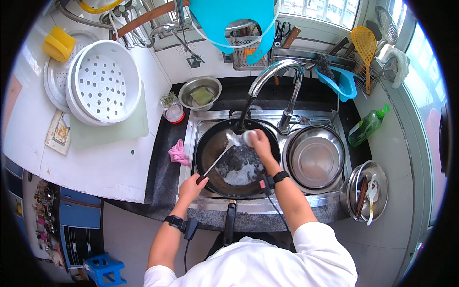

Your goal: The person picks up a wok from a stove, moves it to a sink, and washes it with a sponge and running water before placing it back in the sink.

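My left hand (190,187) grips the dark handle end of a metal cooking spatula (224,152), whose head lies under the tap's nozzle. In my right hand (261,143) is a whitish scrubbing pad (250,138), held close to the right of the spatula's head. Beneath both hands a large black wok (211,172) sits over the left sink basin, with soapy water (240,174) in it. Its black handle (230,222) points toward me. The chrome tap (276,68) arches over the wok, its dark nozzle (244,116) just above the spatula's head.
Metal pans (315,158) fill the right basin. A green dish-soap bottle (365,127) and steel bowls with utensils (369,186) stand to the right. At left are a pink cloth (178,152), a glass jar (174,111), a metal bowl with a sponge (200,93) and white colanders (104,82).
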Demonstrator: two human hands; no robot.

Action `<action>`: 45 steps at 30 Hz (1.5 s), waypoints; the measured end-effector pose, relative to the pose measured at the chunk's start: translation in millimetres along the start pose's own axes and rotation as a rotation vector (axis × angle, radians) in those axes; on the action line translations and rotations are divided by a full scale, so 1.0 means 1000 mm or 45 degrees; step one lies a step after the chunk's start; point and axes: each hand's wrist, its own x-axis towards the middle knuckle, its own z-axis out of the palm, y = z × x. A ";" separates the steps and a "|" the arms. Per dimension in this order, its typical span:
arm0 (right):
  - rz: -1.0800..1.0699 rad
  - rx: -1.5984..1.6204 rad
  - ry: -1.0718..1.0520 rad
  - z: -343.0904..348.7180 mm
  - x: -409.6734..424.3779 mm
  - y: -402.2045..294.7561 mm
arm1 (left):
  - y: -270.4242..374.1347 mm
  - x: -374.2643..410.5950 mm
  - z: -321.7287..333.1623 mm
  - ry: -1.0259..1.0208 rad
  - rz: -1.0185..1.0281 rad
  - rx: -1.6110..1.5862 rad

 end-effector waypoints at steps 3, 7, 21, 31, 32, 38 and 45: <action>0.206 -0.010 -0.066 -0.022 0.002 0.011 | -0.007 -0.008 -0.009 -0.054 0.007 -0.069; 0.214 -0.413 -0.219 -0.036 -0.011 0.033 | -0.019 -0.013 -0.019 -0.097 0.011 0.028; -0.371 -0.974 0.050 0.040 -0.023 -0.058 | 0.004 0.004 -0.002 0.033 0.157 0.010; -0.072 -0.501 -0.107 0.043 0.031 0.009 | -0.020 -0.023 -0.010 0.134 0.193 0.070; -0.062 -0.393 -0.128 0.044 0.030 0.008 | -0.025 -0.025 -0.010 0.130 0.175 0.049; -0.203 -0.434 0.060 0.046 0.017 -0.011 | -0.025 -0.004 -0.001 0.107 0.161 0.024; -0.299 -0.929 0.273 0.061 -0.010 -0.060 | 0.008 0.023 0.003 0.235 0.339 0.062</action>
